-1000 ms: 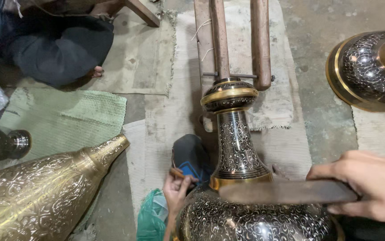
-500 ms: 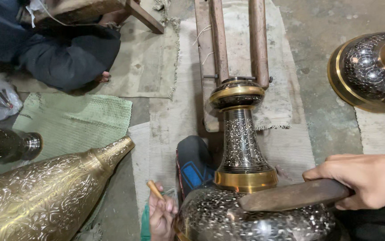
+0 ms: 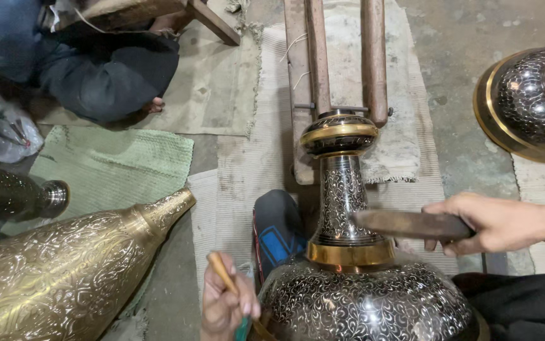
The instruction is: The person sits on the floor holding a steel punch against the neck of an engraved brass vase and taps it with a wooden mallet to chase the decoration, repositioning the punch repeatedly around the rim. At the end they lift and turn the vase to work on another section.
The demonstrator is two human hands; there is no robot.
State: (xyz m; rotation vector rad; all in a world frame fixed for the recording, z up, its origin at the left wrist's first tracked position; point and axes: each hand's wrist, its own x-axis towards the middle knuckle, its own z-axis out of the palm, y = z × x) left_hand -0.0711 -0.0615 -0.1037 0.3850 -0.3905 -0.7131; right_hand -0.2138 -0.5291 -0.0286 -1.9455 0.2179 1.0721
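A: Head view. Landmark is the engraved black vase (image 3: 348,252), bottom centre, neck pointing up the frame, gold band at the shoulder.

B: Hands?

A: Right hand (image 3: 496,221) just right of the vase neck, fingers wrapped tight on a flat wooden mallet (image 3: 411,224); the mallet's tip sits across the neck above the gold band. Left hand (image 3: 225,306) at the vase's lower left edge, pinching a thin wooden-handled chisel (image 3: 222,271), tip hidden against the body.

B: Room around it?

A: Tight left: brass vase (image 3: 64,271) lies near, narrow strip of mat between. Wooden rack (image 3: 342,57) touches the vase's mouth. Right of the vase, bare floor up to another black vase (image 3: 531,101). A seated person (image 3: 95,69) well apart, upper left.
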